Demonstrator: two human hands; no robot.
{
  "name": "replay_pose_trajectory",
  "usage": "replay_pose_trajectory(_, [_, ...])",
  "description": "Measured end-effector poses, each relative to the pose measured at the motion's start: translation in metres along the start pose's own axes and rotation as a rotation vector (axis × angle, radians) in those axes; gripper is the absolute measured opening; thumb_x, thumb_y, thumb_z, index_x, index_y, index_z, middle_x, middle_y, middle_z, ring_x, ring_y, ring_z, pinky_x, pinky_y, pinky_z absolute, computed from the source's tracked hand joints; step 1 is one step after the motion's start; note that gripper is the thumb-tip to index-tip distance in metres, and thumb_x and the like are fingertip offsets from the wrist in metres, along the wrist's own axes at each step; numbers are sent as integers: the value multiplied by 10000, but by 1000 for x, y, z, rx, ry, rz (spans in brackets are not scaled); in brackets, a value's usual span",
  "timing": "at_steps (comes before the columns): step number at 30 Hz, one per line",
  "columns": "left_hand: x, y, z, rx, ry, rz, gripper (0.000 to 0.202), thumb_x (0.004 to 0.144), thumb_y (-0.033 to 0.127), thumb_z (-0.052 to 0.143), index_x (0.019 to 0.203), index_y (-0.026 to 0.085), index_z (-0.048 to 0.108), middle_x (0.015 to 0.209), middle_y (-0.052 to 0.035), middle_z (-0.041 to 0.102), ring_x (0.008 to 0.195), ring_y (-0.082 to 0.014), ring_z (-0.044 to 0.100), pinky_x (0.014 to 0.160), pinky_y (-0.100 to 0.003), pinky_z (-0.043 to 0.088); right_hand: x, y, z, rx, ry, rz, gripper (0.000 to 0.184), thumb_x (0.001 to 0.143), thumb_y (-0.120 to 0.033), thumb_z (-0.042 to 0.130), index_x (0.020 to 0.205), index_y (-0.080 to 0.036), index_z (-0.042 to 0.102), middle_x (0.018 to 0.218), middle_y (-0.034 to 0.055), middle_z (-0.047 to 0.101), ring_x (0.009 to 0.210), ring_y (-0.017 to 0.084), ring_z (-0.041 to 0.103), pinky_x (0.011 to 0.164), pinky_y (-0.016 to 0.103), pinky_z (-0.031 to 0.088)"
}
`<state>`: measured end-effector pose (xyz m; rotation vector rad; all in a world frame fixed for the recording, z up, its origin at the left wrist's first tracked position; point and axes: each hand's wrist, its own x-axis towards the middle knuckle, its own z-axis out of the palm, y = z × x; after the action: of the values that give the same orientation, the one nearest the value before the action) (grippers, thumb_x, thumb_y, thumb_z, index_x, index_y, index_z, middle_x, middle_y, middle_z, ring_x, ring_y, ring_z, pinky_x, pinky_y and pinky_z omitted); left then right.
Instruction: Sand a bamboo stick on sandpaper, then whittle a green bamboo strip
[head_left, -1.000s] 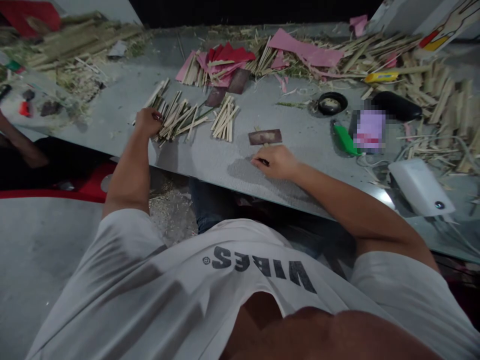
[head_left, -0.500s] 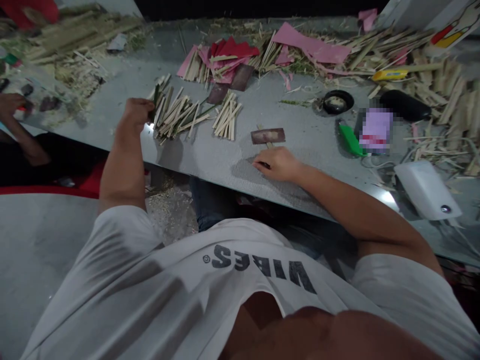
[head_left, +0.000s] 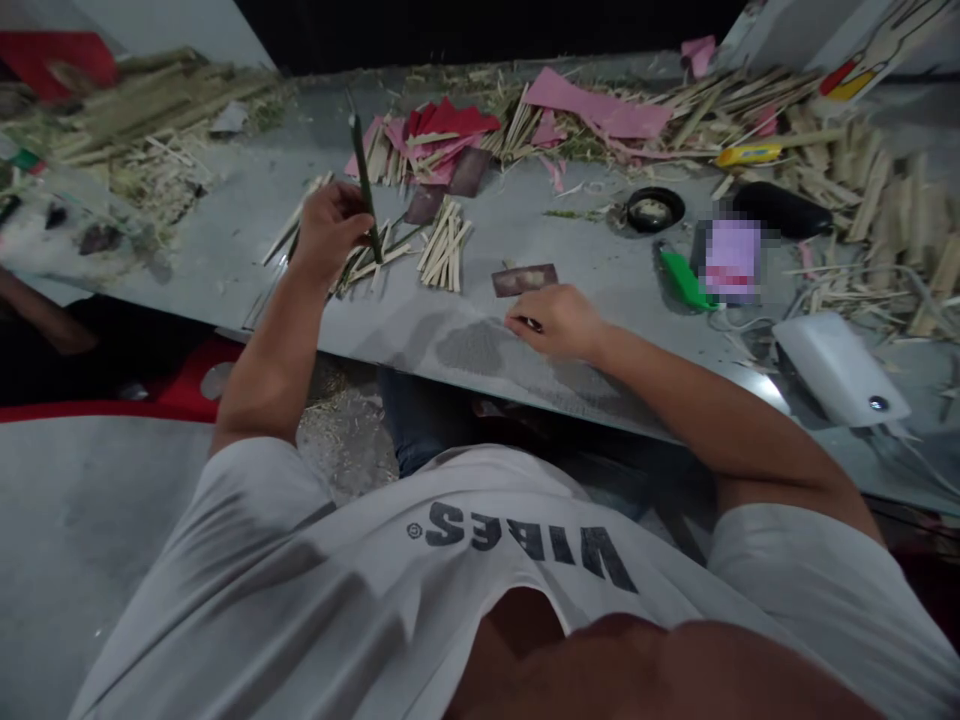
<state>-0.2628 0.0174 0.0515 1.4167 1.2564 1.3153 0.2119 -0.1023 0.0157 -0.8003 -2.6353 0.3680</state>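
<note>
My left hand (head_left: 328, 232) is closed on a thin green stick (head_left: 364, 172) that points up and away, raised above a loose pile of pale bamboo sticks (head_left: 352, 258) on the grey table (head_left: 420, 330). My right hand (head_left: 553, 320) rests on the table with its fingers pinched around a small dark object that I cannot make out. Just beyond it lies a small brown rectangular piece (head_left: 524, 279). A second small bundle of pale sticks (head_left: 445, 244) lies between the two hands.
Pink and red paper pieces (head_left: 450, 130) and heaps of bamboo strips (head_left: 847, 170) cover the table's far side. A black round dish (head_left: 655, 209), a green lighter (head_left: 683, 279), a black case (head_left: 780, 208) and a white device (head_left: 838, 369) sit at the right. Another person's arm (head_left: 37, 315) shows at the left edge.
My left hand has lifted a green stick out of the pile and moved right, raising it upright. My right hand has stayed in place on the table.
</note>
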Motion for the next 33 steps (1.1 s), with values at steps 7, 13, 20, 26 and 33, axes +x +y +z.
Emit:
replay_pose_trajectory(7, [-35, 29, 130, -128, -243, 43, 714, 919, 513, 1271, 999, 249, 613, 863, 42, 692, 708, -156, 695, 598, -255, 601, -16, -8, -43, 78, 225, 134, 350, 1318, -437, 665, 1158, -235, 903, 1039, 93, 871, 916, 291, 788, 905, 410, 561])
replay_pose_trajectory(13, [-77, 27, 225, -152, -521, 79, 590, 1016, 596, 1132, 982, 238, 665, 849, 16, 700, 735, -159, 701, 698, -261, 588, -56, 28, -59, -60, 312, 405, 241, 1226, -402, 760, 1125, -242, 907, 1026, 107, 878, 917, 324, 797, 890, 425, 573])
replay_pose_trajectory(20, [-136, 9, 282, 48, -973, 194, 390, 1154, 562, 906, 1093, 244, 690, 1307, -146, 856, 1206, -320, 804, 1075, -447, 590, -96, 75, -105, -316, 266, 1067, 250, 1326, -277, 754, 1364, -126, 950, 1354, 233, 934, 1187, 359, 827, 950, 429, 471])
replay_pose_trajectory(26, [-125, 5, 268, 98, -996, 132, 285, 1118, 474, 837, 1060, 247, 676, 1124, -82, 809, 1053, -273, 734, 1033, -424, 551, -95, 66, -110, -412, -2, 1188, 453, 1342, -400, 856, 1648, -69, 901, 1531, 307, 879, 1387, 448, 817, 1022, 451, 447])
replay_pose_trajectory(33, [-102, 7, 241, 132, -740, -39, 246, 960, 372, 909, 929, 234, 707, 912, -44, 818, 862, -206, 727, 817, -322, 532, -85, 60, -98, -486, -156, 1184, 473, 1316, -403, 757, 1561, -23, 892, 1507, 355, 862, 1444, 499, 809, 1190, 515, 504])
